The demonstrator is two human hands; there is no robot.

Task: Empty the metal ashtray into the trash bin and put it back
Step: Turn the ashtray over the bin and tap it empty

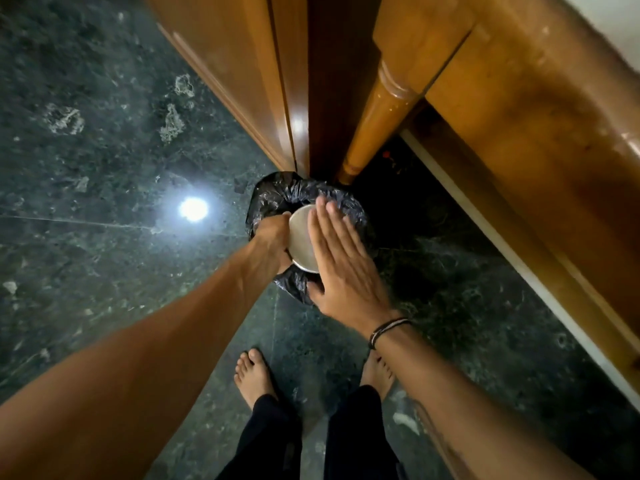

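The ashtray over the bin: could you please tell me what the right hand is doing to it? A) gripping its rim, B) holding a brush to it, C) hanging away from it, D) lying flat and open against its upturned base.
D: the right hand lies flat, fingers extended, on the ashtray base while the left hand grips its rim over the bin.

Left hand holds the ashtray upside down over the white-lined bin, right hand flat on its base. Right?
Not quite: the head view shows the bin lined with a black bag, not white. The rest stands: left hand holds the inverted ashtray over it, right hand flat on its base.
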